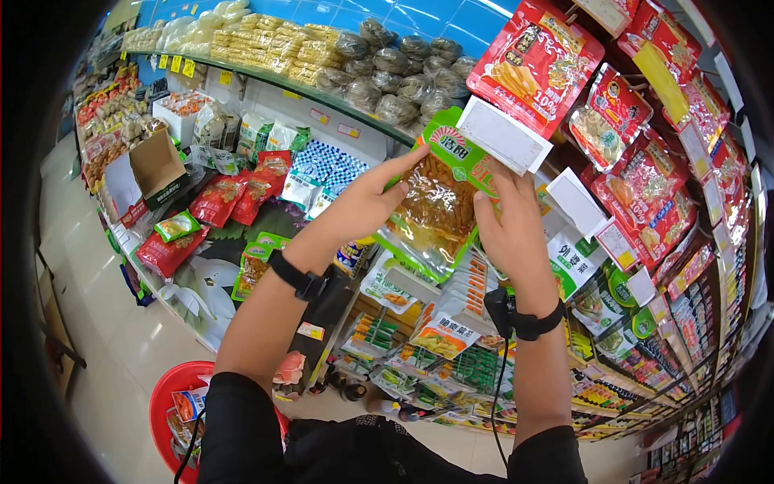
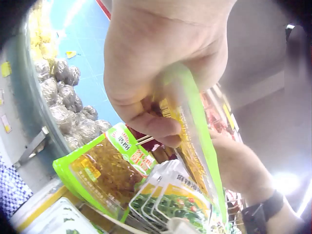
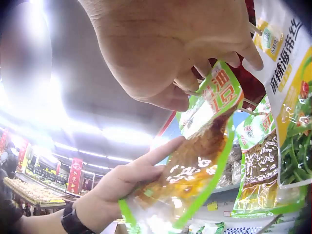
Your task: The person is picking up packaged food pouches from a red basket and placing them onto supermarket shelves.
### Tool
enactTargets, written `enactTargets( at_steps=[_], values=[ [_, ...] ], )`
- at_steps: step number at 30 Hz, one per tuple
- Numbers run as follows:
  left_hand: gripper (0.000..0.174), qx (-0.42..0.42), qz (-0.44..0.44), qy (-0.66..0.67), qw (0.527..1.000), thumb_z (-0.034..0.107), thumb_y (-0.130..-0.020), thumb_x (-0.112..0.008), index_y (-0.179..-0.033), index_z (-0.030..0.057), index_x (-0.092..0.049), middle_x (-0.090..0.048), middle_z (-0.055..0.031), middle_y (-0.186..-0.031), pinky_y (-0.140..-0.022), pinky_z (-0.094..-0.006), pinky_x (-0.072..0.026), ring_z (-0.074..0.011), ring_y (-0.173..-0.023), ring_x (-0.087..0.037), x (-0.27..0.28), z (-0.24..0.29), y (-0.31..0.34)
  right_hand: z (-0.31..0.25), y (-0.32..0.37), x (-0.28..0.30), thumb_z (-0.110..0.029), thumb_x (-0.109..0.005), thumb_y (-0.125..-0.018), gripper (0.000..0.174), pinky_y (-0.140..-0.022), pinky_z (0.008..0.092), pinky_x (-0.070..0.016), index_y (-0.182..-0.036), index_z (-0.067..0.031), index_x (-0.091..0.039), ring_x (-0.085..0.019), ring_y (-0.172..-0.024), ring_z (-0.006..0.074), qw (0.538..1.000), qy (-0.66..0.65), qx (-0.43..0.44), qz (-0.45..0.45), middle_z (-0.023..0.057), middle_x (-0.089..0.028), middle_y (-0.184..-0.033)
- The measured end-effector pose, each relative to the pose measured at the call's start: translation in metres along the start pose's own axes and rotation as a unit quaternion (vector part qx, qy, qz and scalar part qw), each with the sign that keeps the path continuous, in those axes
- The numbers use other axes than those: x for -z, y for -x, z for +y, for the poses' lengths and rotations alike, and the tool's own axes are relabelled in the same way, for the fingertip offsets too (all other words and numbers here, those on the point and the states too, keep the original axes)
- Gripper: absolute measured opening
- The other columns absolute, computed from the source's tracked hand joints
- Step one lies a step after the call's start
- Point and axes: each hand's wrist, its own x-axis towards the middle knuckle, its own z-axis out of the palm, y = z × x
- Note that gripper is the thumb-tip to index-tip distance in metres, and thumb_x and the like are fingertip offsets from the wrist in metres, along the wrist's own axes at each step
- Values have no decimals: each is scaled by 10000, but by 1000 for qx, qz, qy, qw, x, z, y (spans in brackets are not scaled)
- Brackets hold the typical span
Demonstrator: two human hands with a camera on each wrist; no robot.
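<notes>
A green-edged food packet [image 1: 435, 206] with brown contents hangs between both hands, under a white price tag [image 1: 504, 135]. My left hand [image 1: 367, 198] grips the packet's left side, index finger stretched along its front; in the left wrist view the packet [image 2: 197, 131] appears edge-on between thumb and fingers. My right hand [image 1: 516, 230] holds the top right corner, its fingertips partly covered by the tag. The right wrist view puts that hand [image 3: 180, 53] at the packet's printed top, beside a thin metal hook. Behind it hangs a matching packet [image 3: 258, 165].
Red packets [image 1: 536, 68] hang on the rack at upper right, with more hanging goods below. A shelf edge [image 1: 282, 97] with bagged noodles runs along the back. Red bags [image 1: 218, 200] and an open carton [image 1: 157, 165] sit on the left counter. A red basket [image 1: 161, 395] stands below.
</notes>
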Motion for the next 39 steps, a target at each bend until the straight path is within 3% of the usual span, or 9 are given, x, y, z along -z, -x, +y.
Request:
enactTargets(
  at_steps=[4, 7, 9, 11, 13, 21, 24, 31, 39],
  values=[
    [561, 8, 15, -29, 999, -18, -968, -451, -1509, 109, -370, -572, -97, -1355, -1001, -295, -440, -154, -1160, -564, -2, -22, -27, -9, 8, 8, -72, -588, -874, 583, -1124, 427, -317, -1431, -20, -429, -385, -1365, 392, 999, -31, -14, -37, 243, -413, -1457],
    [545, 126, 10, -61, 990, 16, -975, -462, -1501, 141, -394, -633, -81, -1236, -786, -279, -519, -121, -923, -609, -4, -21, -45, -24, 19, 20, -67, -619, -856, 642, -1140, 432, -301, -1456, -23, -394, -352, -1399, 394, 995, -82, -7, -57, 235, -387, -1488],
    [537, 81, 26, -63, 994, 20, -974, -466, -1492, 149, -412, -641, -71, -1198, -686, -268, -511, -104, -831, -594, -4, -44, -57, -31, 35, 29, -99, -654, -846, 654, -1124, 454, -323, -1446, -31, -402, -365, -1379, 427, 994, -87, 2, -63, 243, -406, -1466],
    [549, 66, 34, -56, 996, 5, -957, -462, -1484, 152, -423, -624, -110, -1235, -762, -276, -476, -143, -930, -581, -5, -67, -70, -39, 48, 41, -108, -662, -847, 661, -1137, 450, -309, -1449, -28, -402, -347, -1397, 424, 988, -103, -1, -115, 231, -389, -1487],
    [583, 84, 35, -41, 995, -29, -924, -450, -1478, 150, -427, -581, -196, -1348, -1016, -303, -415, -238, -1219, -572, -7, -79, -80, -42, 63, 51, -109, -682, -837, 674, -1138, 454, -309, -1447, -25, -408, -343, -1402, 425, 979, -128, -1, -157, 216, -394, -1490],
    [658, 59, 65, -72, 993, -55, -906, -471, -1506, 201, -378, -559, -192, -1378, -1067, -315, -381, -275, -1306, -514, -15, -107, -85, -30, 111, 68, -113, -725, -814, 694, -1129, 450, -325, -1432, -14, -425, -360, -1395, 419, 955, -174, -46, -235, 222, -422, -1465],
    [674, -16, 74, -109, 991, -42, -893, -497, -1509, 203, -376, -575, -200, -1352, -1002, -335, -446, -276, -1198, -600, -15, -108, -71, -17, 138, 68, -126, -736, -816, 692, -1128, 450, -326, -1427, -9, -432, -365, -1394, 412, 944, -203, -52, -256, 223, -423, -1465],
    [442, 93, -28, -118, 988, -1, -888, -568, -1321, 90, -584, -662, -67, -931, -713, -283, -532, -133, -763, -653, 24, -128, -22, -8, 175, 72, -78, -731, -747, 689, -1088, 435, -376, -1383, 10, -483, -480, -1312, 393, 930, -244, -103, -256, 245, -493, -1406],
    [228, 292, 233, -111, 921, 46, -914, -570, -1129, 9, -637, -668, -72, -908, -672, -263, -517, -120, -758, -624, 148, -129, 99, 4, 202, 77, -117, -693, -721, 563, -987, 412, -469, -1254, 31, -589, -607, -1156, 378, 902, -275, -188, -276, 241, -600, -1271]
  ],
)
